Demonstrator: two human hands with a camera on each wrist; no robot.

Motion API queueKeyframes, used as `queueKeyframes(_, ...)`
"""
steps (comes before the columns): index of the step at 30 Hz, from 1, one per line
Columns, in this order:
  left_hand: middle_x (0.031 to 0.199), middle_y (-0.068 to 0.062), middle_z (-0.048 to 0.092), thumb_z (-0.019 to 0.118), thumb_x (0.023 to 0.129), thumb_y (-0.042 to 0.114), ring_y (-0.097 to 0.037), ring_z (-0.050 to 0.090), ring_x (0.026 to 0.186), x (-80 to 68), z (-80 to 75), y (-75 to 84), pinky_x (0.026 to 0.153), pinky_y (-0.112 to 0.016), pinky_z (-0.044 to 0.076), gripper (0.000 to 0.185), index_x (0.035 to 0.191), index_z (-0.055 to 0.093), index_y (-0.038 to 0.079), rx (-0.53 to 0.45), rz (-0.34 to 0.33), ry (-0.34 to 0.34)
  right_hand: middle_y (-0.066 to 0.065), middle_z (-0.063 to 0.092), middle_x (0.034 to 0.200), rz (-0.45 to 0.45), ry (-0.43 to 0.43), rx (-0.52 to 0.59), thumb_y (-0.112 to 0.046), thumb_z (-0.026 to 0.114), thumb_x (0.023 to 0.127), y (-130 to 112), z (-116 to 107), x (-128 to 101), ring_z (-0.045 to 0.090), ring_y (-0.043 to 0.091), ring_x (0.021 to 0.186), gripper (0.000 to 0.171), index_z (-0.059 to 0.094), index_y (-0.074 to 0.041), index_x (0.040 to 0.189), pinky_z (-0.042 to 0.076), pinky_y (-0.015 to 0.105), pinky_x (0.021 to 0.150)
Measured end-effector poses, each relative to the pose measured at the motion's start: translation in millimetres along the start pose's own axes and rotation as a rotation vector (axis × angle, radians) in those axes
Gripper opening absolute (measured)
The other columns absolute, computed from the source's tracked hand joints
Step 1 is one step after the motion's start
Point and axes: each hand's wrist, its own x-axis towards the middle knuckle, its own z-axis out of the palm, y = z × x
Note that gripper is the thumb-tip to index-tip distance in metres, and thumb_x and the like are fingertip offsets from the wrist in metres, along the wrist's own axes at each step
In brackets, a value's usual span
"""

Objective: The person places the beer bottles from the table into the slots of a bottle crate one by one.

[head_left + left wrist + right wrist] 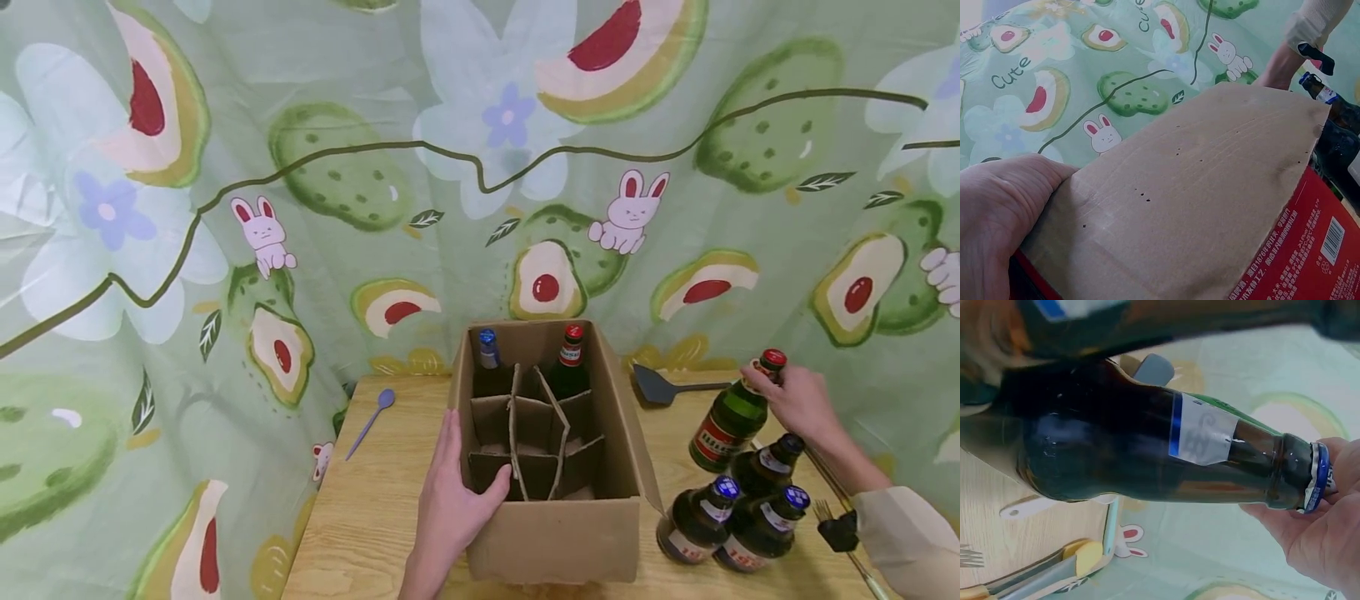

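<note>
My left hand (459,504) grips the left wall of an open cardboard box (555,537), thumb inside and fingers outside. Cardboard dividers (536,421) split the box into compartments. A blue-capped bottle (489,350) stands in its back left compartment, and a red-capped bottle (572,358) in the back right one. To the right of the box, my right hand (806,408) holds a green beer bottle (727,425) by the neck, the bottle slightly tilted. Just in front of it are several brown bottles (757,533) with blue caps. One brown bottle (1135,437) mostly hides the green one in the right wrist view.
A black spatula (656,387) lies behind the green bottle. By the right forearm are a fork (825,510) and tongs (1054,569). A purple spoon (371,421) rests on the wooden table (345,517) left of the box. Behind hangs a patterned curtain (330,275).
</note>
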Motion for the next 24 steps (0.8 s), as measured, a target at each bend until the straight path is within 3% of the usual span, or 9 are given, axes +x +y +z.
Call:
queueKeyframes(5, 0.173, 0.002, 0.019, 0.081, 0.085, 0.048, -0.03, 0.03, 0.155, -1.5, 0.4, 0.2, 0.118, -0.057, 0.036, 0.105, 0.167, 0.025, 0.013, -0.011, 0.001, -0.001, -0.006, 0.027, 0.05, -0.005, 0.006, -0.004, -0.038, 0.049, 0.111, -6.8, -8.5, 4.0, 0.028, 0.014, 0.042, 0.06, 0.032, -0.016, 0.058, 0.027, 0.031, 0.048)
queueKeyframes(14, 0.174, 0.005, 0.018, 0.08, 0.085, 0.048, -0.029, 0.03, 0.155, -0.6, -1.9, 4.2, 0.117, -0.058, 0.037, 0.105, 0.168, 0.022, 0.019, -0.005, -0.015, -0.006, -0.005, 0.026, 0.045, -0.135, 0.174, -0.087, -0.038, 0.053, 0.109, -44.2, -38.4, 26.2, 0.027, 0.017, 0.036, 0.067, 0.035, -0.013, 0.05, 0.024, 0.032, 0.043)
queueKeyframes(24, 0.173, 0.0, 0.021, 0.08, 0.085, 0.048, -0.031, 0.033, 0.154, 0.4, -1.4, 1.3, 0.117, -0.057, 0.038, 0.104, 0.167, 0.027, 0.012, 0.008, -0.004, 0.011, -0.003, 0.027, 0.046, -0.037, 0.176, -0.079, -0.044, 0.052, 0.108, -112.7, -88.9, 38.6, 0.027, 0.016, 0.038, 0.065, 0.037, -0.01, 0.054, 0.025, 0.034, 0.043)
